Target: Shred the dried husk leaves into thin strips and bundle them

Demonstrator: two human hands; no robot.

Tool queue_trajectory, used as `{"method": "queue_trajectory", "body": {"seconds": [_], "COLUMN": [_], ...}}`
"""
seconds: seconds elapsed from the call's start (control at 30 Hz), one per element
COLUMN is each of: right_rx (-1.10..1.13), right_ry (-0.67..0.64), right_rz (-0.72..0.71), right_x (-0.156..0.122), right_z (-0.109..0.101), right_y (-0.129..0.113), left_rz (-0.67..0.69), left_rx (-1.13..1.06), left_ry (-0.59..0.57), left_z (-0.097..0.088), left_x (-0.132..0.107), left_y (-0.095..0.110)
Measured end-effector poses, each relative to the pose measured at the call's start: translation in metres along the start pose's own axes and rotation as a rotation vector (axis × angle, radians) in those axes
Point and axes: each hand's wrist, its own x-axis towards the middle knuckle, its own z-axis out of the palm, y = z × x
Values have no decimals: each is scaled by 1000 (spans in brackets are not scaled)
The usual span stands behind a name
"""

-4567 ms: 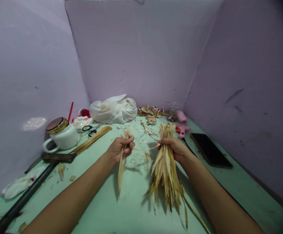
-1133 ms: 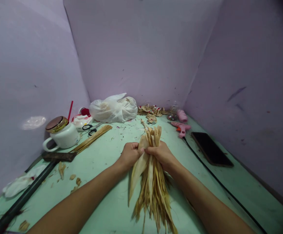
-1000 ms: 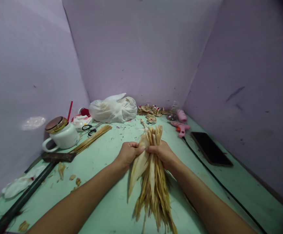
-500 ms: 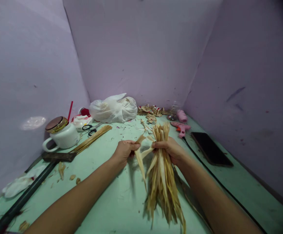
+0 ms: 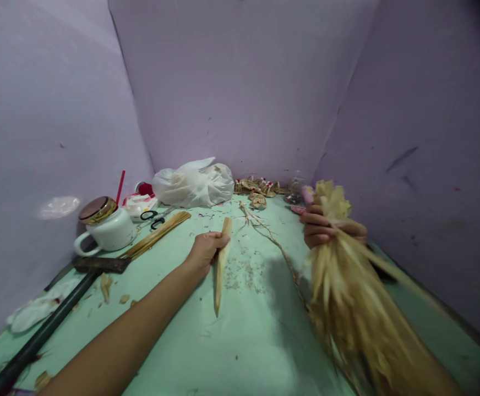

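Observation:
Pinched between thumb and fingers of my left hand [image 5: 207,252] is a single pale strip of dried husk [image 5: 222,269], its pointed end hanging toward me. My right hand [image 5: 321,228] is wrapped round a thick bundle of dried husk strips [image 5: 343,308], lifted off the table at the right; its lower ends are smeared by motion and cover most of my right forearm. A long thin twisted cord [image 5: 283,254] lies on the table between the hands and runs under the bundle. Small crumbs [image 5: 244,272] are scattered beside the held strip.
At left stand a white mug [image 5: 114,231], a dark-handled brush or broom [image 5: 64,308], scissors [image 5: 157,219] and a flat straw bunch [image 5: 161,234]. A white plastic bag [image 5: 194,184] and woven pieces [image 5: 258,199] lie along the back wall. The pink glue gun [image 5: 298,210] is mostly hidden by my right hand.
My right hand has swung the husk bundle up and to the right, away from my left hand. The strip in my left hand has come apart from the bundle and hangs alone.

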Motion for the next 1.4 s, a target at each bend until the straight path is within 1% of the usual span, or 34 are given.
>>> {"method": "queue_trajectory", "body": {"seconds": [0.07,0.13,0.17,0.23,0.27,0.33,0.4,0.47,0.57,0.73,0.9,1.03,1.2,1.4], "right_rx": [117,73,49,52,58,71,65,31,-33,-55,-76,-117,-176,-250], "right_ry": [-138,-185,-193,-172,-168,-161,-166,-175,-178,-243,-232,-238,-235,-224], "right_rz": [160,352,413,462,466,449,397,336,286,262,247,232,199,146], "right_x": [-2,-4,-5,-6,-7,-9,-11,-12,-14,-14,-14,-13,-13,-14], "right_z": [14,34,43,59,65,73,76,78,78,73,70,71,74,76], "right_y": [11,27,35,50,56,63,66,68,69,65,64,67,67,69], "left_rz": [-16,-41,-55,-72,-71,-48,-13,17,20,-41,-15,27,41,46], "left_rx": [2,-7,-15,-43,-57,-59,-23,23,45,26,33,106,156,150], "left_ry": [-68,-151,-188,-228,-223,-164,-91,-59,-81,-155,-160,-164,-158,-162], "left_z": [4,10,13,19,21,24,24,23,22,23,23,21,20,23], "left_x": [-5,-12,-16,-24,-27,-30,-31,-30,-28,-28,-30,-30,-30,-31], "left_y": [1,1,2,1,1,-2,-4,-6,-8,-6,-3,0,2,1]}}
